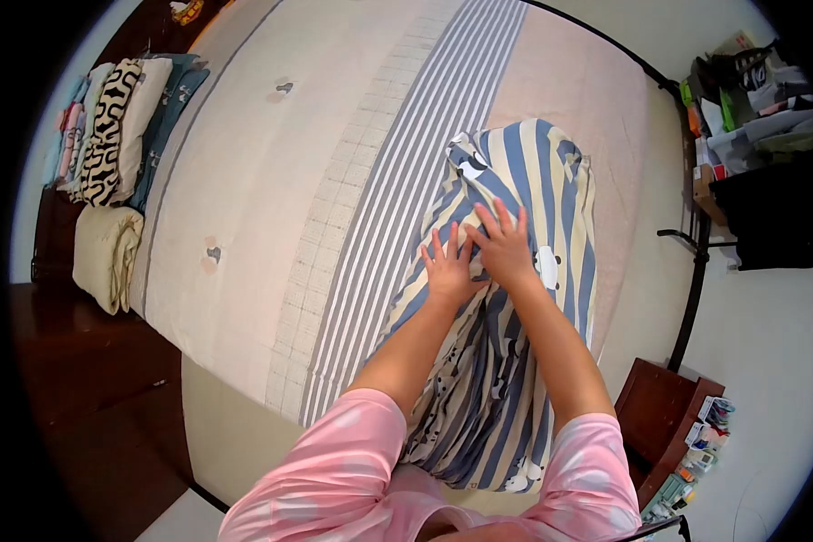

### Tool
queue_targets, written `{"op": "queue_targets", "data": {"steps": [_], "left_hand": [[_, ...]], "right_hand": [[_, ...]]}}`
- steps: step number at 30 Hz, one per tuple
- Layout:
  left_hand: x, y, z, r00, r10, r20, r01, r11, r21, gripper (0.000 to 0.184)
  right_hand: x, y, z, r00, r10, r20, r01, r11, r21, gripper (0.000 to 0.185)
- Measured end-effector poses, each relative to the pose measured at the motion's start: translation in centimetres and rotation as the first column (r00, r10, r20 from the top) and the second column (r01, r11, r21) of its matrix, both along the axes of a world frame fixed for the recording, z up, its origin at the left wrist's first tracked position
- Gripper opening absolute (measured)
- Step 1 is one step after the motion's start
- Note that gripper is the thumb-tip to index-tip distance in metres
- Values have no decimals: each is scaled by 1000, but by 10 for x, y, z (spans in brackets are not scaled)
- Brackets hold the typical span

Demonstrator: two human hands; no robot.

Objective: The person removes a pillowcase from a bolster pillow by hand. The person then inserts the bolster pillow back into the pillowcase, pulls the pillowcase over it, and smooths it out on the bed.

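A blue and cream striped cloth with panda prints (524,154), like a quilt cover, lies bunched on the right part of the bed and hangs over its near edge toward my body. My left hand (452,273) rests on the cloth with its fingers spread. Just to the right and slightly farther up, my right hand (504,247) also lies flat on the cloth, fingers apart. The two hands almost touch at the thumbs. Dark folds of the cloth gather below them, between my forearms.
The bed's sheet (235,163) is pale, with a grey striped band (397,163). Folded pillows (108,135) and a rolled cream quilt (108,257) sit along the left. A clothes-laden rack (759,135) and a brown cabinet (664,411) stand on the right.
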State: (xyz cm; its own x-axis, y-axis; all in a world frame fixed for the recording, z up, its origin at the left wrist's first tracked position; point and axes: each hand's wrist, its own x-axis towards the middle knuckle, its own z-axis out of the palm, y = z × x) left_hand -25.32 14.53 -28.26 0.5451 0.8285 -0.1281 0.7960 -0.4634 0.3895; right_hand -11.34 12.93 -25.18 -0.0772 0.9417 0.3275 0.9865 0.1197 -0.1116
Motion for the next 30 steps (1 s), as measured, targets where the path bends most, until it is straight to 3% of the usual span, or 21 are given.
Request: {"op": "queue_targets", "data": {"steps": [1, 2, 5, 6, 10, 14, 16, 18, 21, 22, 27, 30], "left_hand": [[3, 3, -6, 1000, 0, 0, 0, 1000, -8, 105], [3, 4, -11, 1000, -1, -1, 1, 1000, -15, 105], [2, 13, -27, 1000, 3, -11, -3, 998, -55, 104], [2, 17, -32, 1000, 3, -14, -4, 998, -67, 104], [6, 22, -50, 999, 11, -34, -14, 997, -71, 101], [3, 32, -72, 1000, -7, 18, 8, 998, -54, 97], [0, 32, -84, 999, -11, 45, 12, 1000, -21, 96], [-3, 33, -91, 997, -35, 66, 35, 999, 1, 96], [-2, 35, -96, 995, -37, 97, 34, 999, 31, 99], [0, 35, -96, 995, -32, 97, 29, 999, 31, 100], [-1, 38, -99, 985, -27, 173, 18, 999, 49, 101], [-1, 37, -104, 980, -16, 196, 2, 997, 72, 99]], "right_hand": [[6, 10, -12, 997, 52, 60, -52, 999, -3, 34], [13, 20, -23, 985, 36, 166, -17, 994, -112, 35], [48, 50, -48, 979, 2, 203, 33, 985, -170, 37], [55, 59, -42, 956, -14, 291, 93, 962, -257, 41], [97, 92, -50, 841, -202, 502, 404, 852, -333, 45], [150, 98, -93, 813, -540, 220, 576, 691, -437, 44], [195, 71, -116, 689, -653, 313, 703, 499, -506, 43], [219, 51, -96, 537, -811, 231, 720, 298, -627, 48], [230, 46, -108, 688, -703, 178, 580, 387, -716, 56], [231, 51, -108, 683, -723, 101, 578, 451, -680, 53], [217, 80, -58, 902, -431, 35, 417, 847, -328, 36], [198, 100, -53, 963, -264, 53, 268, 959, -96, 35]]}}
